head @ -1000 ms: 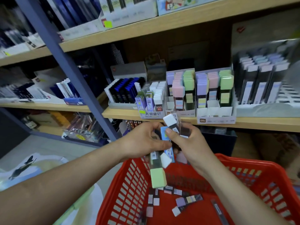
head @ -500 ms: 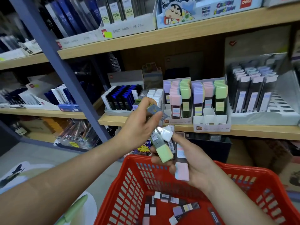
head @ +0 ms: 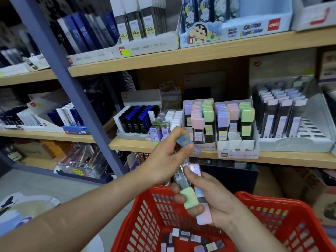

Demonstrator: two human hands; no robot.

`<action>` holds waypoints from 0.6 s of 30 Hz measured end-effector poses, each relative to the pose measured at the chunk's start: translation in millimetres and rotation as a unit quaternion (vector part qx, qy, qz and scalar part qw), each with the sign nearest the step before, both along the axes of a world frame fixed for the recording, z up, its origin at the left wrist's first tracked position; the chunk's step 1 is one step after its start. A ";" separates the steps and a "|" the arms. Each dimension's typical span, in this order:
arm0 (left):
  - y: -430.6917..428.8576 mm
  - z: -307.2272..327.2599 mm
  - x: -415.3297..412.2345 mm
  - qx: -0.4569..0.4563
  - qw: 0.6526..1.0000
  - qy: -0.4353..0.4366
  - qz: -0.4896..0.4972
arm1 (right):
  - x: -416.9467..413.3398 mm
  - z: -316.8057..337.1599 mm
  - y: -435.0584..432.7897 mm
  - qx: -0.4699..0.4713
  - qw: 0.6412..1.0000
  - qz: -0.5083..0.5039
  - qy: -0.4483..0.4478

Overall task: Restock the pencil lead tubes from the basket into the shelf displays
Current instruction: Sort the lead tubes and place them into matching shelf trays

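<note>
Pinching one flat blue-capped lead tube (head: 187,142) between thumb and fingers of the left hand (head: 163,160), above the red lattice-walled plastic basket (head: 272,202). Gripping two slim rectangular tubes in the curled right hand (head: 216,199) over the basket: a green-capped tube (head: 189,197) and a pink-capped tube (head: 203,210). Several loose tubes (head: 190,239) on the basket floor. Beyond the basket, two white card displays (head: 238,154) of pastel-capped tubes.

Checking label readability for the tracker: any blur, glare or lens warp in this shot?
Head view: the blue tube pinched in the left hand is smeared by motion. Head view: glare washes out the top of the pink tube in the right hand. Head view: wide-angle warp tilts the shelf edge and the post; the far left is dark and soft.
</note>
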State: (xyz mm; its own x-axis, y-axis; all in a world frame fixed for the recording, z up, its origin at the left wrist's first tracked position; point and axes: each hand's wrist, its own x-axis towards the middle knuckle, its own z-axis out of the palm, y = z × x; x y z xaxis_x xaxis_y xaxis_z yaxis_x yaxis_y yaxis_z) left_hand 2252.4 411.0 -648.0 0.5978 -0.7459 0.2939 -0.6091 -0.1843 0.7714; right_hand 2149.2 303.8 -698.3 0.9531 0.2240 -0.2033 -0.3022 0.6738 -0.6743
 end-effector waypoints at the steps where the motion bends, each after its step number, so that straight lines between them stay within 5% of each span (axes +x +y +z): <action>1: -1.8 5.0 2.3 -0.025 0.999 0.020 0.013 | 1.1 0.0 1.2 -0.004 1.000 -0.006 -0.001; 5: 2.5 41.1 33.8 -0.136 0.985 0.037 0.101 | 5.5 1.0 -3.5 -0.059 0.998 -0.038 0.001; 18: 12.2 31.0 88.4 0.008 0.982 -0.097 0.165 | 14.3 8.7 -10.6 -0.087 0.992 -0.091 0.005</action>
